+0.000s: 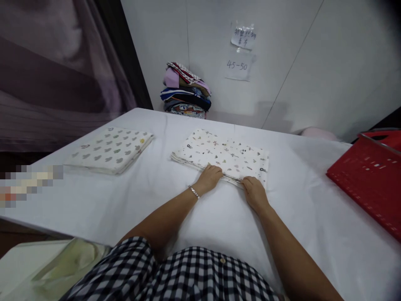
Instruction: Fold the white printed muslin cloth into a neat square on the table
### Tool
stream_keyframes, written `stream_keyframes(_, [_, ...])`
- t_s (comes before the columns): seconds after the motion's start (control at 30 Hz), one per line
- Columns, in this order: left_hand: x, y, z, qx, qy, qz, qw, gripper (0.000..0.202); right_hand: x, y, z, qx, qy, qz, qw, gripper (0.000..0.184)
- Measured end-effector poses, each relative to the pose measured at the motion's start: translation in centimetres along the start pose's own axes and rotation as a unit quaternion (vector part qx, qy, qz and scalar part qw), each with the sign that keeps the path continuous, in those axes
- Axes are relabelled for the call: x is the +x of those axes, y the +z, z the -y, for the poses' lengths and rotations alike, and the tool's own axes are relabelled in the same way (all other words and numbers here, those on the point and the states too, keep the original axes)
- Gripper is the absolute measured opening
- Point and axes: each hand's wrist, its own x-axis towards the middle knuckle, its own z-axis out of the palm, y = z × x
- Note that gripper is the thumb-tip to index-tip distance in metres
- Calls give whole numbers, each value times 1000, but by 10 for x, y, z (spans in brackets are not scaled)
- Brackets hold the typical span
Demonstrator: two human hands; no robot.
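A folded white cloth [227, 152] with small scattered prints lies in layers on the white table. At the middle of its near edge, my left hand [210, 179], with a bracelet at the wrist, has its fingers closed on the layers. My right hand [254, 193] grips the same edge farther right, fingers bent over it. Parts of both hands' fingertips are hidden by the cloth and by the hands themselves. To the left rests another folded cloth [114, 148], white with rows of grey shapes, apart from both hands.
A red plastic basket [369, 175] stands at the table's right side. Behind the far edge rises a stack of folded fabrics [187, 94] against the wall. Handwritten paper signs [239, 66] hang there. A pale container [34, 259] sits below the left front edge of the table [131, 200].
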Motion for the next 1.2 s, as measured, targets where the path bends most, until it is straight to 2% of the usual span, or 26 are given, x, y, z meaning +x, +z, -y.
stream_keyframes(0.4, [2, 5, 0, 6, -22, 14, 1000, 19, -1, -1, 1, 6, -5, 16, 1000, 25])
stream_keyframes(0.53, [1, 3, 0, 8, -12, 16, 1000, 19, -1, -2, 1, 7, -15, 17, 1000, 26])
stream_keyframes(0.8, [-4, 0, -2, -24, -7, -1, 1000, 20, -2, 0, -1, 12, -26, 27, 999, 25])
stream_keyframes(1.0, [-3, -4, -4, -31, -20, 16, 999, 17, -1, -1, 0, 9, -19, 24, 999, 22])
stream_keyframes(1.2, [2, 0, -4, -10, -23, 17, 1000, 18, -1, -4, 3, 10, -23, 36, 999, 21])
